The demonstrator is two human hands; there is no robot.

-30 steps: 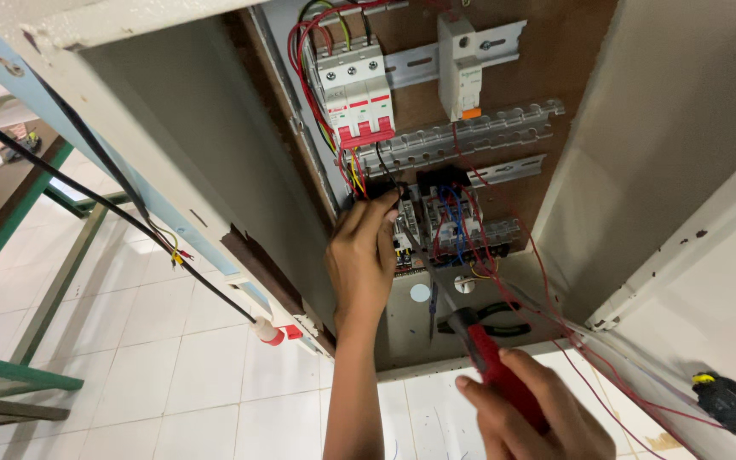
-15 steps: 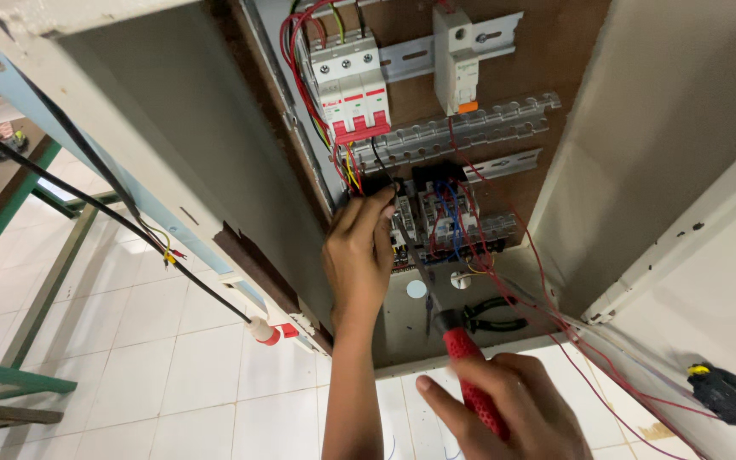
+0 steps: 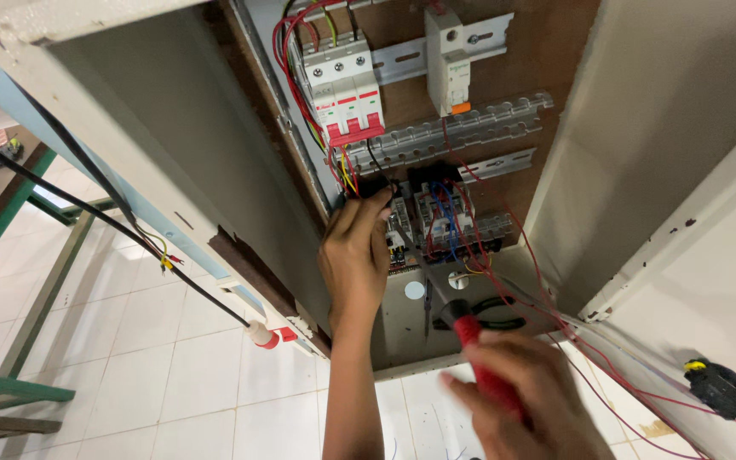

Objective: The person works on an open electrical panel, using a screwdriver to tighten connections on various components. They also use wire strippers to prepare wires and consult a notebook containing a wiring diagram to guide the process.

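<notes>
Left hand raised inside the open electrical cabinet, fingertips pressed against a small black component just below the white and red triple breaker; grip there loose, more touching than clenching, with no clear view of whether anything is pinched. Right hand lower down, near the bottom edge of the view and slightly blurred, grip clenched around the red handle of a screwdriver, black collar and shaft pointing up toward the row of terminal blocks threaded with blue and red wires. Shaft tip hard to make out against the wiring. Single white breaker mounted higher on a metal rail, well apart from both hands. Thin red wires trailing from the terminals down and to the right, toward a black and yellow tool lying on the white surface outside the cabinet. White tiled floor below at left.
</notes>
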